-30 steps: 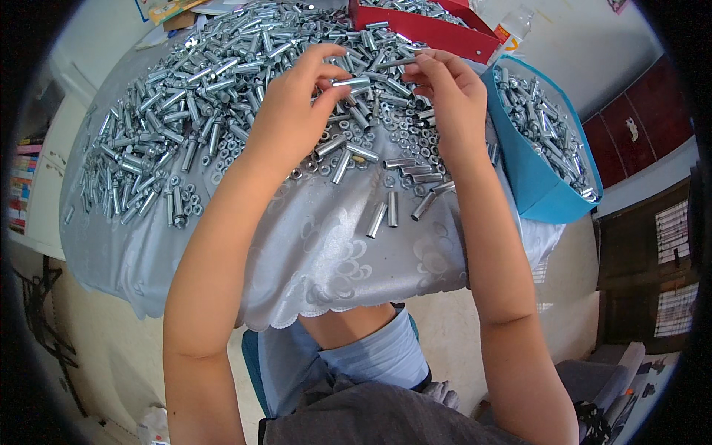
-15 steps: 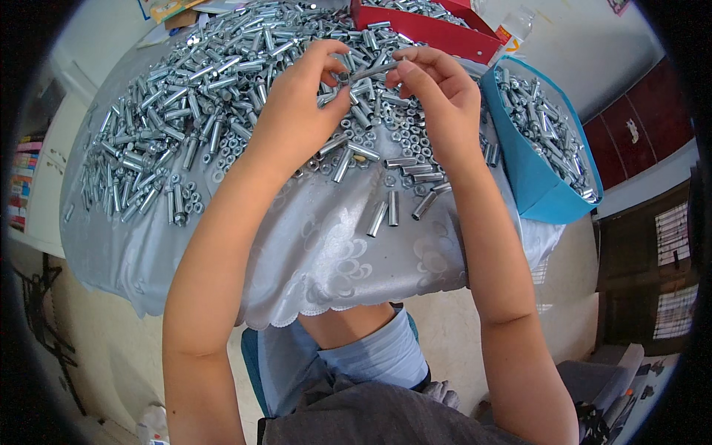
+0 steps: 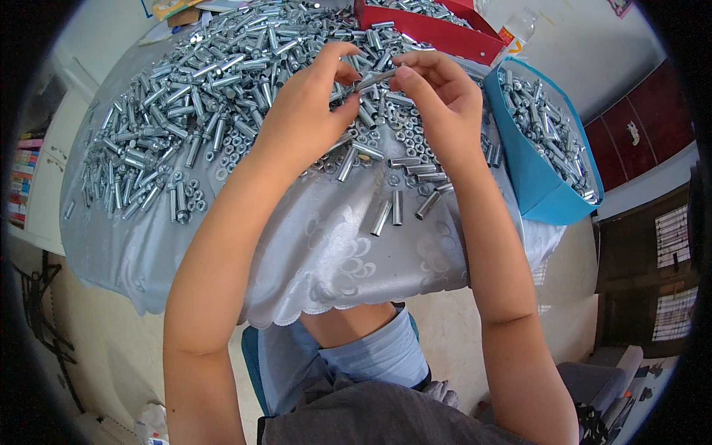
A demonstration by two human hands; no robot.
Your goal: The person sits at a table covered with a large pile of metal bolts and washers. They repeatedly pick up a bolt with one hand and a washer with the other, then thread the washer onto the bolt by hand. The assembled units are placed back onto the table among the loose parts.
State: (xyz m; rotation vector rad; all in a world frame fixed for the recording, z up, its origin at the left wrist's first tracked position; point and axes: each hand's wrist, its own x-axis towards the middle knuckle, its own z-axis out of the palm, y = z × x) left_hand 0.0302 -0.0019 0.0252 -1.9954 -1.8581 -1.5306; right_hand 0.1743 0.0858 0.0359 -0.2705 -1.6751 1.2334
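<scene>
Above the heap, a thin metal bolt [image 3: 377, 78] lies nearly level between my two hands, rising a little to the right. My right hand [image 3: 454, 107] pinches its right end between thumb and fingers. At its left end, the thumb and forefinger of my left hand [image 3: 302, 111] close on it; any small part within those fingertips is hidden. Below the hands lie loose hex nuts [image 3: 406, 136] and washers. Several short shiny metal sleeves [image 3: 381, 218] rest closer to me on the silver tablecloth [image 3: 334, 256].
A large heap of sleeve anchor bolts [image 3: 200, 96] covers the table's far and left parts. At the right edge stands a blue fabric bin [image 3: 538, 189] filled with similar bolts. A red box [image 3: 452, 35] with metal parts sits at the back, beside a clear plastic bottle [image 3: 517, 31].
My left hand has moved slightly right, closing over the bolt's left end, so less of the bolt shows. The right hand has barely moved and keeps its pinch.
</scene>
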